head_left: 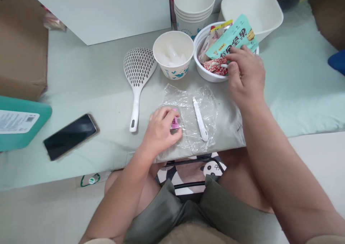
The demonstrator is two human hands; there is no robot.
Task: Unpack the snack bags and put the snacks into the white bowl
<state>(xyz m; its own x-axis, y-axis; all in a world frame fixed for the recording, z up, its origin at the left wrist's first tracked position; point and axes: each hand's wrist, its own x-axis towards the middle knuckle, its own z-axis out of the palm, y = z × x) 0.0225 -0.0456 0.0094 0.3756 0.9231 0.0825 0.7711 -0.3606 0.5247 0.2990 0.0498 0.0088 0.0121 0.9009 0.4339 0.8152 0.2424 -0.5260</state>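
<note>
My left hand point(163, 129) has its thumb and fingers round a small pink packet point(175, 123), which lies at the left side of a crinkled clear plastic sheet point(185, 109). A white utility knife point(199, 120) rests on that sheet, to the right of the packet. Over the right side of a round white bowl point(212, 77), my right hand point(246, 73) touches the snack packets inside with bent fingers. A turquoise packet point(231, 39) sticks up there, above a red patterned one point(215, 65). Whether my right fingers grip a packet is unclear.
A paper cup point(174, 71) with whitish contents stands left of the bowl, beside a white slotted ladle point(137, 89). Stacked cups point(194, 3) and a white square tub point(265, 12) are behind. A phone point(71, 136) and a green case point(24, 136) lie left.
</note>
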